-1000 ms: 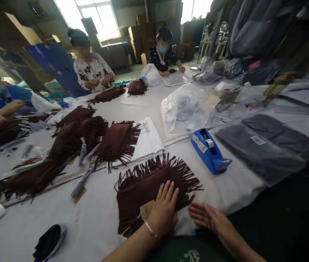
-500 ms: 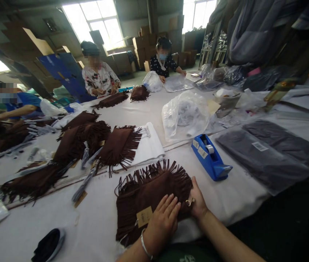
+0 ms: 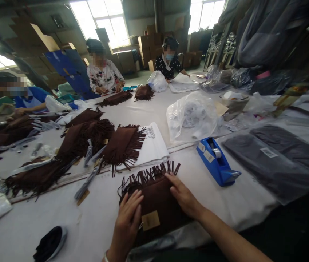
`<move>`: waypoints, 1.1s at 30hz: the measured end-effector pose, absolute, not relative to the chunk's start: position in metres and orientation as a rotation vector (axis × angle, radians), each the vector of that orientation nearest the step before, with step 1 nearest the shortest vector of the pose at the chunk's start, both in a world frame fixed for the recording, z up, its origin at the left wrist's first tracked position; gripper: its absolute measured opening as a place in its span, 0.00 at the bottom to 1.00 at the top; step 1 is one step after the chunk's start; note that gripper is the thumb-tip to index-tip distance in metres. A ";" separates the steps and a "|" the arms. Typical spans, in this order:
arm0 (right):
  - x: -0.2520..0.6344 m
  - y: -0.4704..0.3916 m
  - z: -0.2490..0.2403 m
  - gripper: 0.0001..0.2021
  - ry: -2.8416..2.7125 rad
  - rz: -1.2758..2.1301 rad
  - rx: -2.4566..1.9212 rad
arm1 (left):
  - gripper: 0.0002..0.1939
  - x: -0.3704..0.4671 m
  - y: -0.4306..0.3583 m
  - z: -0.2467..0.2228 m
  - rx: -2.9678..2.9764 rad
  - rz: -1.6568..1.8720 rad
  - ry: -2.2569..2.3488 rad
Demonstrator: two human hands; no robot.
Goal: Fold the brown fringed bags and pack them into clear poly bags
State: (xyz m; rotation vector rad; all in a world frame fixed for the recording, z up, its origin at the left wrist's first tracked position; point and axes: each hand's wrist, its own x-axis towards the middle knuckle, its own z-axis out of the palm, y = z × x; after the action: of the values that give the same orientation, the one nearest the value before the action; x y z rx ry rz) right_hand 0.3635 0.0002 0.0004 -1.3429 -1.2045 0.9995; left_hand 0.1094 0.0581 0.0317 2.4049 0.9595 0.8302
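Note:
A dark brown fringed cloth point(image 3: 159, 194) lies folded on the white-covered table in front of me, its fringe pointing away. A tan paper tag point(image 3: 151, 220) rests on its lower part. On the cloth's left edge lies my left hand point(image 3: 128, 216), fingers stretched and slightly apart. My right hand point(image 3: 183, 194) is spread flat over the right side, its fingertips near the base of the fringe. Neither hand grips anything. Clear plastic point(image 3: 157, 243) shows along the cloth's near edge.
A blue tape dispenser point(image 3: 217, 162) stands to the right, beside dark garments in clear bags point(image 3: 269, 160). More brown fringed pieces point(image 3: 121, 145) lie on the left, near a white cloth point(image 3: 154, 142). A clear plastic bag point(image 3: 192, 116) sits further back. Several people work around the table.
My right hand has moved from the cloth's right edge onto its top, and the right part now lies folded over. My left hand has shifted left, off the middle, to the left edge.

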 end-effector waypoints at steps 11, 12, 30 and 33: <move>0.345 -0.011 0.029 0.22 -1.693 1.088 -1.296 | 0.23 0.024 0.077 0.018 0.984 0.789 1.508; 0.354 -0.016 0.032 0.20 -1.525 1.150 -1.279 | 0.23 0.023 0.078 0.021 0.931 0.783 1.458; 0.412 0.095 0.018 0.18 -0.427 2.342 -1.034 | 0.23 0.057 0.188 0.007 0.604 -0.001 0.778; 0.409 0.104 0.008 0.18 -0.589 2.336 -1.081 | 0.20 0.084 0.200 -0.003 0.698 -0.043 0.768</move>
State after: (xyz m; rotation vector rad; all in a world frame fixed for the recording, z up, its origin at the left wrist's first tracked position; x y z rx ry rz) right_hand 0.4094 0.1044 0.0081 -1.0809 -0.5885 2.3357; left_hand 0.0838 0.1995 -0.0026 0.6980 0.7682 -0.0430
